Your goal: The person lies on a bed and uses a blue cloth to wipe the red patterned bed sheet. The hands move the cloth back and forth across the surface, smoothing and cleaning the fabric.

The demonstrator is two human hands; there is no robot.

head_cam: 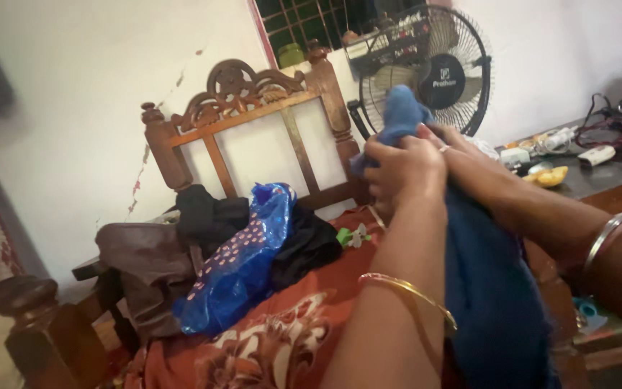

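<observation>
Both hands gripping a dark blue cloth in front of the wooden headboard (253,115).

Left hand (404,169) is closing its curled fingers around the upper part of the dark blue cloth (487,288) — right hand (462,155) is pressing in just behind it, fingers pinching the same bunch (fingertips partly hidden). Cloth is hanging down right of the headboard; a blue dotted garment (242,259) and black clothes (210,212) are lying piled below it.
</observation>
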